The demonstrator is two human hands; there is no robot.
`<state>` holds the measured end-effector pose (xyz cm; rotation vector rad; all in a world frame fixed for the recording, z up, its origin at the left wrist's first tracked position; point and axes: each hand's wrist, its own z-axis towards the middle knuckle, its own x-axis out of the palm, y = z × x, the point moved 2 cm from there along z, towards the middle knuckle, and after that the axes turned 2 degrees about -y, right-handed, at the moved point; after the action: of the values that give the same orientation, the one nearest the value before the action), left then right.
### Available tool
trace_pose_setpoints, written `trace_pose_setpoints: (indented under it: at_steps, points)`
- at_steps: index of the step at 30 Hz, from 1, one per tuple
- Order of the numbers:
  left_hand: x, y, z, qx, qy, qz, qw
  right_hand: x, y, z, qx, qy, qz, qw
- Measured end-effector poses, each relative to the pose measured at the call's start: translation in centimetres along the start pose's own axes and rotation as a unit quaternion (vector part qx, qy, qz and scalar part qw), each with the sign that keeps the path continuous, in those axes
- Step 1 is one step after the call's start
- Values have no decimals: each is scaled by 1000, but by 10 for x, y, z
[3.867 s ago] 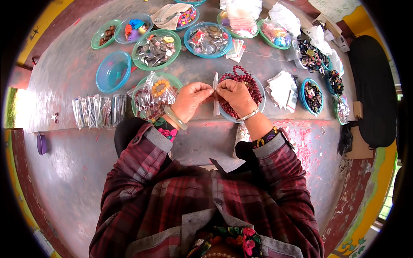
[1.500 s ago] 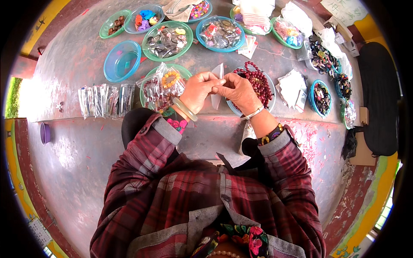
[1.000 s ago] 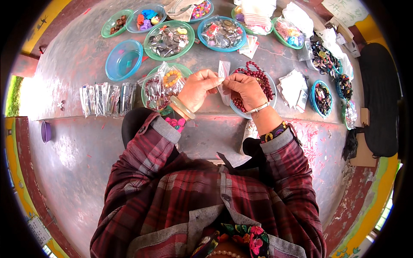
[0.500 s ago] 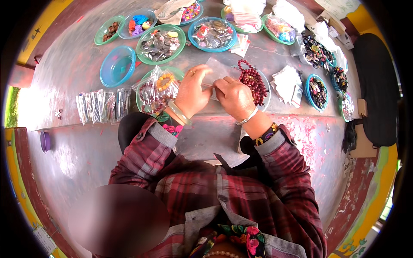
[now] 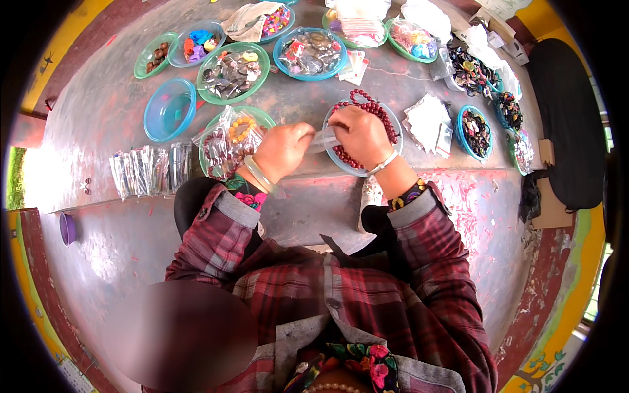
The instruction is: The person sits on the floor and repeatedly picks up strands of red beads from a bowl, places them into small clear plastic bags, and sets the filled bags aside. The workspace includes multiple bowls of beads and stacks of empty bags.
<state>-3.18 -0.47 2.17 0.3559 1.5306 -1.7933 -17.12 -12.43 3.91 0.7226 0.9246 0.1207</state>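
A small clear plastic bag (image 5: 322, 140) stretches between my two hands. My left hand (image 5: 282, 152) pinches one end of it with fingers closed, beside a green bowl (image 5: 267, 118) of bagged bracelets, a yellow beaded one (image 5: 242, 128) among them. On the other side my right hand (image 5: 362, 135) has its fingers curled over the bag's other end; the fingertips are partly hidden. This hand is above a pale clear bowl (image 5: 329, 152) that holds dark red bead strings (image 5: 368, 103). Part of the beads is covered by the hand.
Farther back stand bowls of packed trinkets, such as a green one (image 5: 202, 78) and a blue one (image 5: 280, 60). A blue bowl (image 5: 154, 111) is at the left, near a row of packets (image 5: 147, 171). White cards (image 5: 427, 124) and a basket of dark cords (image 5: 476, 134) lie right.
The plastic bag has come down and is drawn narrow between my hands. My hands are farther apart, the left lower, the right now in front of the red beads. The view has shifted slightly.
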Motion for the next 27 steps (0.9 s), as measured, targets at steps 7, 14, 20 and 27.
trace_pose_setpoints:
  at_steps: [7, 14, 20, 27]
  points:
    - [-15, 7, -2, -14, -63, -40, 997, -160, 159, -17, -301, -44, 488, 818]
    - [-3, 5, -10, 13, -81, 11, 997, -156, 214, -12, -483, 206, 665, 531]
    - [3, 10, -11, 12, -82, 21, 996, -154, 214, -16, -474, 223, 699, 487]
    - [10, 4, -4, 24, -74, 7, 997, -162, 212, -24, -473, 207, 710, 479]
